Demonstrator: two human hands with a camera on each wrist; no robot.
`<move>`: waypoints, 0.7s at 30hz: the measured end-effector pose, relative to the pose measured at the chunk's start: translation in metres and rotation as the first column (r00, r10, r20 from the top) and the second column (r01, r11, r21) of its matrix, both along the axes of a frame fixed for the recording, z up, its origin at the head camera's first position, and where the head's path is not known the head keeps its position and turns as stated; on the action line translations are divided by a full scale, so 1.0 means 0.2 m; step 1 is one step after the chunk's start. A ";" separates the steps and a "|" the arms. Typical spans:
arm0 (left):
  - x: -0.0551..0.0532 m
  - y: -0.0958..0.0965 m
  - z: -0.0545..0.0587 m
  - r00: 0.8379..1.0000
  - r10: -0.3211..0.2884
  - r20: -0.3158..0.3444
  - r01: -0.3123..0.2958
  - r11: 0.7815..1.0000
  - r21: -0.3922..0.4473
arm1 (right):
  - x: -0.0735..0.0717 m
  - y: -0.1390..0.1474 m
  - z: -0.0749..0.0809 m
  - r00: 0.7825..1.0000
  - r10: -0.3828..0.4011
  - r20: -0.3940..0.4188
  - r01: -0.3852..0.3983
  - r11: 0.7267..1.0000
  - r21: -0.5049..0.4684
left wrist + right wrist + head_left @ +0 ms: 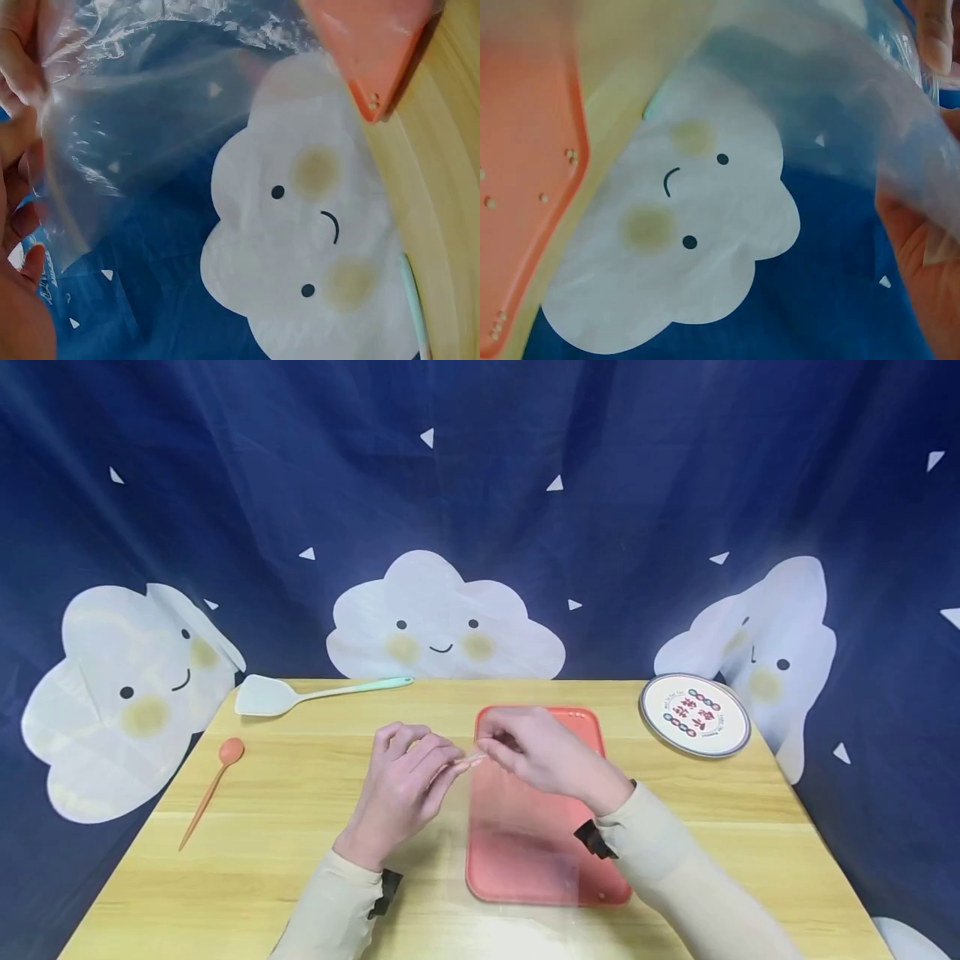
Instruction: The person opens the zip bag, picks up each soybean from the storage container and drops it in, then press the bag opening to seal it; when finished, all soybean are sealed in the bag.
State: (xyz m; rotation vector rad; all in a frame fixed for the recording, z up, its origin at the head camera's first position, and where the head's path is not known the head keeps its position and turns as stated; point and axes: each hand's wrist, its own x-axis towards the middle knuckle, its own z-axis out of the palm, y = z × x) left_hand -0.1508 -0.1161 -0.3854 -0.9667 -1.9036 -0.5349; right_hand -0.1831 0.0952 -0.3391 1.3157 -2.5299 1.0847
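Clear plastic bag (157,139): our left hand (411,781) and right hand (547,752) pinch its edge; uneven pulling could tear it (thin-looking) above the coral tray (529,127).

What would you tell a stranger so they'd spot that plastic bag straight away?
Start at the big red tray on the wood-patterned table. Near its far left edge, the left hand and right hand hold the plastic bag, which hangs down partly over the tray. It's the see-through one: the tray's red shows through it, unlike the spoon, spatula and plate.
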 end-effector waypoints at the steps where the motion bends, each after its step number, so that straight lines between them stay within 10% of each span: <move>1: 0.00 0.00 -0.01 1.000 0.009 0.004 -0.009 1.000 0.003 | 0.00 0.01 0.00 1.000 0.002 0.029 -0.001 1.000 -0.006; 11: 0.00 0.01 0.00 0.999 0.027 -0.021 -0.028 0.999 -0.027 | -0.01 0.07 0.06 0.991 0.003 0.132 -0.019 0.993 0.119; 21: 0.01 0.01 0.02 0.998 -0.023 -0.060 0.019 0.998 -0.062 | -0.03 0.07 0.06 0.997 0.072 0.000 -0.072 0.986 0.152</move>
